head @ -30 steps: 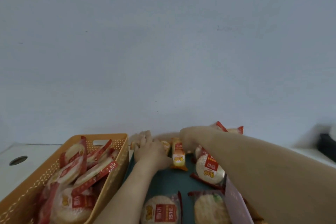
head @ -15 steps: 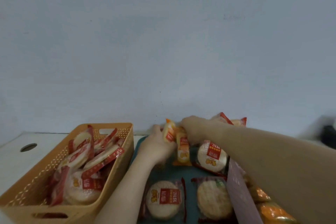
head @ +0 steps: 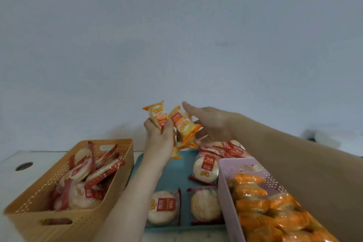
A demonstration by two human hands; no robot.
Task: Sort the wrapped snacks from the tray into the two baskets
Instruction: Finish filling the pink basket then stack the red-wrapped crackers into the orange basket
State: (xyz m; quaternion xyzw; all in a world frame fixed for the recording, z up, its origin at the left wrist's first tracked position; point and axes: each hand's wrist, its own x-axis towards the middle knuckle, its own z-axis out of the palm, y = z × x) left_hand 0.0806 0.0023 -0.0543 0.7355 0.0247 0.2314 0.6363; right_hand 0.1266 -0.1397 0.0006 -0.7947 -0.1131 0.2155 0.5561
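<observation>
At the far left the white table has a round hole in it. Beside it stands the orange basket, piled with red snacks, round cakes in red wrappers. Just right of it lies the teal tray, its left edge near the basket wall.

The left hand is raised over the tray's far end. Its grip is curled tight round an orange packet, which stands upright out of the top of the fist. More orange wrapper shows beneath that hand; how many pieces it is I cannot tell. A 2nd packet, tilted, sits between the 2 hands, against both. The right hand meets it from the right. Its thumb sticks up clear of the packet and its fingers curl behind and under it. Whether that grip clamps the packet I cannot tell.

On the tray 3 round snacks lie singly: 1 label up at the near left, 1 plain side up beside it, and 1 further back. Behind that a heap of red wrappers lies at the far right corner. The lilac basket stands at the tray's right edge, filled with orange packets, and the right forearm crosses above it.
</observation>
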